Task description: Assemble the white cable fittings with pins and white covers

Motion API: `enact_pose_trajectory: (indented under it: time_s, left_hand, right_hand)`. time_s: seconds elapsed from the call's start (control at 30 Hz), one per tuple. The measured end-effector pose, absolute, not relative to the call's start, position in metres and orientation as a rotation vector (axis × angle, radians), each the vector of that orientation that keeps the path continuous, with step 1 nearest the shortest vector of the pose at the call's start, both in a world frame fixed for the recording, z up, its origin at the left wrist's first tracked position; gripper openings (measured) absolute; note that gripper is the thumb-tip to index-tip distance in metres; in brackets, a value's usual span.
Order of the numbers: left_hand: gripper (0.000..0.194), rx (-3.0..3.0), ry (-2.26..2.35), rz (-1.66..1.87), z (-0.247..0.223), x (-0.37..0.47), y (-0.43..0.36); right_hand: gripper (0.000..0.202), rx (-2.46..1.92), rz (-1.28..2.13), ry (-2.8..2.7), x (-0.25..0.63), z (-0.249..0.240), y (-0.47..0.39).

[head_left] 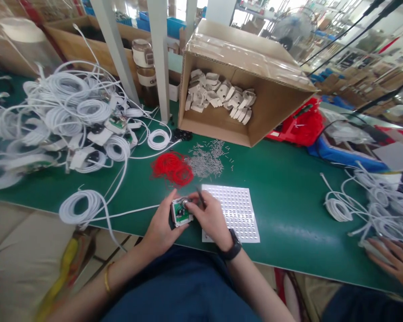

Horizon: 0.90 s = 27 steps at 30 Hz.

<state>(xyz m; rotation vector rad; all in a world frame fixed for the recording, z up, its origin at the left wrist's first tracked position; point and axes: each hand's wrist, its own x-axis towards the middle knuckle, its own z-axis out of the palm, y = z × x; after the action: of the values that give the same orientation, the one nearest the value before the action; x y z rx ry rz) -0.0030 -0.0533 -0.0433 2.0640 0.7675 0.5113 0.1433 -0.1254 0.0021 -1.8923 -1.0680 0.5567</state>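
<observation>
The green bench (289, 188) spreads out on every side of the hands, and the carton (278, 109) stands beyond them. The sheet (243, 214), dotted with silvery rounds, lies partly beneath the right wrist; left of the grip rests the coil (66, 209), a white cable (134, 211) running from that side to behind the left hand.

The left hand (161, 229) is curled round the unit (187, 221), thumb along its near edge, fingers at its far left side. The right hand (211, 215) has a dark tool (200, 197) tucked between bent fingers, its fingertips meeting the unit's upper right; whether they pinch some small part, I can't tell.

The unit looks light, its white shell stiff and perhaps a little slick. I'd hold it by the side walls, away from the bare green board (179, 210), which looks fragile. The trailing cable, bendy but springy, could tug it askew. Screws (206, 162) are strewn beyond the grip.
</observation>
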Motion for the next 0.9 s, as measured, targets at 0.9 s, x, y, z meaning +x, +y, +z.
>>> enact_pose_trajectory:
  time_s: [0.9]
  left_hand:
    - [0.031,2.301,0.519,0.668,-0.049,-0.004,-0.048]
  right_hand:
    - [0.016,-1.962,0.587,-0.877,0.125,-0.005,-0.123]
